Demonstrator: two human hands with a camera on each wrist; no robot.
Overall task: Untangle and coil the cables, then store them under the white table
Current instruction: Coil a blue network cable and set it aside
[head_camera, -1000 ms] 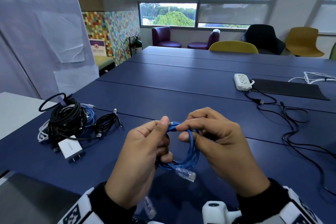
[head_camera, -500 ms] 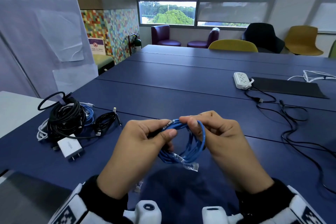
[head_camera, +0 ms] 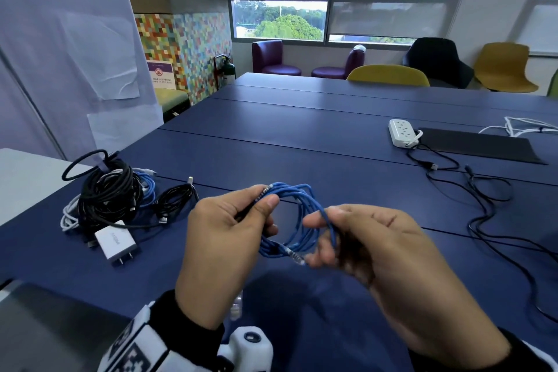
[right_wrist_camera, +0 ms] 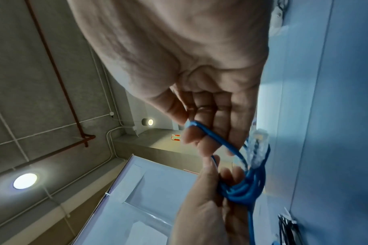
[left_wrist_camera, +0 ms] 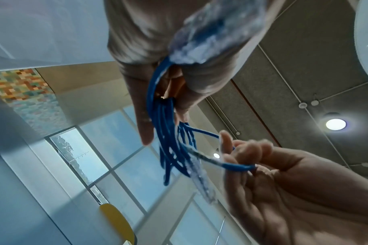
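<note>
Blue cable (head_camera: 297, 222) wound in loose loops above the blue table (head_camera: 302, 142).
Left hand (head_camera: 225, 238) pinches the bundle; right hand (head_camera: 374, 244) pinches one strand.

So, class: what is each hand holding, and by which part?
Both hold the blue cable. The left hand pinches the top of its coil; the right hand pinches a strand on the coil's right side.

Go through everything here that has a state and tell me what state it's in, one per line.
blue cable: coiled, held off the table by both hands
left hand: pinches the coil
right hand: pinches one strand
black cable bundle: coiled, on the table
white charger: unplugged, lying flat
power strip: cable attached
</note>
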